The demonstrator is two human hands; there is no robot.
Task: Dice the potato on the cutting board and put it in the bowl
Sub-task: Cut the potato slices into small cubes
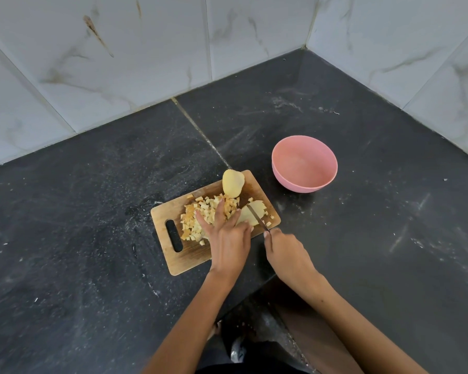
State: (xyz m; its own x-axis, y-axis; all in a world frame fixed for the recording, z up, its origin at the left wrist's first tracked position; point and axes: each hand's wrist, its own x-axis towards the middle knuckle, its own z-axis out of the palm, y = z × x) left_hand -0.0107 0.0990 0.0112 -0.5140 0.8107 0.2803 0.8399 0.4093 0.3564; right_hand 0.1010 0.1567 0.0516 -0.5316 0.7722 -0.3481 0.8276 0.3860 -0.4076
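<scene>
A wooden cutting board (179, 255) lies on the dark counter. A heap of diced potato (200, 214) covers its middle, and a peeled potato half (233, 183) stands at its far edge. Flat potato slices (250, 213) lie near the right end. My left hand (227, 238) rests on the dice and slices with straight, spread fingers. My right hand (287, 255) grips a knife (257, 215) whose blade crosses the slices. The pink bowl (278, 168) stands to the right beyond the board, with nothing in it.
The black stone counter (92, 225) runs into a corner of white marbled wall tiles (146, 49). Its front edge (257, 287) cuts in just below the board, with the floor and a foot visible underneath.
</scene>
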